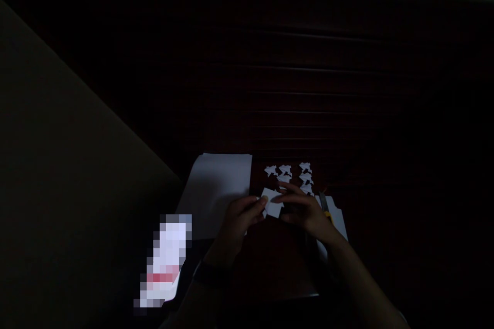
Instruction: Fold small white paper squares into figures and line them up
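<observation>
In the head view, my left hand (pixel 240 215) pinches a small folded piece of white paper (pixel 274 208) between thumb and fingers at its left side. My right hand (pixel 307 212) has its fingers spread, one fingertip lying over the upper face of the paper. Its thumb is near the paper's lower right corner. Just beyond my hands, several small folded white paper figures (pixel 270 170) lie in loose groups on the dark tabletop (pixel 276 262). My right hand partly hides the nearer ones.
White paper sheets (pixel 224 177) lie at the left. On the right, a cutter with a yellow part (pixel 328 216) rests on white paper (pixel 339 218), partly behind my right hand. A bright, blurred-out object (pixel 168 257) glows at lower left. Dark slatted wood (pixel 309 69) lies beyond.
</observation>
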`<state>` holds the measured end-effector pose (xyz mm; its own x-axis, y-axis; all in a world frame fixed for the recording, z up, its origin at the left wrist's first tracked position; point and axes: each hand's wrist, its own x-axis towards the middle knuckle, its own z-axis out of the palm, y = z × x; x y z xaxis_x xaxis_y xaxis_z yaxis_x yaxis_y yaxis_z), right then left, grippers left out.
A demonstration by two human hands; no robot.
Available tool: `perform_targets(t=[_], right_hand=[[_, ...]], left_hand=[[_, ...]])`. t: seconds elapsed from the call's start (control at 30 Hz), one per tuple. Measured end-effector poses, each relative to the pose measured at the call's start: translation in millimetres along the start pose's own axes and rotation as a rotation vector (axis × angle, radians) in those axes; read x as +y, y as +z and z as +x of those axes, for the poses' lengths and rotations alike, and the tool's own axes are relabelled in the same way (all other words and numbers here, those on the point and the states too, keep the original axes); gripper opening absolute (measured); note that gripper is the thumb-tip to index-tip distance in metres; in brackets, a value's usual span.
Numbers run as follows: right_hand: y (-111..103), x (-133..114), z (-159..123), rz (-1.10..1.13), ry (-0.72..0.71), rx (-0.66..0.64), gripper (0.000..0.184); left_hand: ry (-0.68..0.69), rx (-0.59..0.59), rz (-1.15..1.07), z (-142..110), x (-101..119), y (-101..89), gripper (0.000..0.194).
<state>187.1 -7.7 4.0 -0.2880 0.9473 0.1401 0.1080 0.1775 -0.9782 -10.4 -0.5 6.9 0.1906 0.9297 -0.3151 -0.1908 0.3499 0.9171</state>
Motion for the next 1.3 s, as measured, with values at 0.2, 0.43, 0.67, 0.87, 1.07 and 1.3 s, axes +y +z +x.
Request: perform_targets(t=[0.2, 0.43, 0.67, 0.87, 1.07, 1.3], right_hand=[[2.6, 2.0, 0.0, 0.040, 0.027, -0.070, 0.021], [3.0, 4.6, 1.8, 0.030, 0.045, -0.031, 0.018], [-2.7, 2.9, 1.3, 0.036, 0.065, -0.056, 0.024], [-3.7, 8.1, 1.9, 0.047, 0.067, -0.027, 0.028], [-1.2, 11.5, 0.7, -0.011, 0.099, 0.080, 0.027], [0.7, 10.5, 0.3, 0.090, 0.108, 0.055, 0.025]], left_hand=[[-0.089, -0.093, 0.050, -3.6, 5.8, 0.4, 0.026], [-0.037, -0.131, -0.014, -1.8, -1.4, 5.0, 0.038], [0.062, -0.166, 0.151, -1.1, 0.5, 1.1, 0.053], [0.164, -0.166, 0.253, 2.0, -6.5, 2.8, 0.031], [0.099, -0.117, 0.145, 1.8, -4.0, 4.0, 0.032], [0.116, -0.135, 0.180, 2.1, -3.7, 4.5, 0.031]])
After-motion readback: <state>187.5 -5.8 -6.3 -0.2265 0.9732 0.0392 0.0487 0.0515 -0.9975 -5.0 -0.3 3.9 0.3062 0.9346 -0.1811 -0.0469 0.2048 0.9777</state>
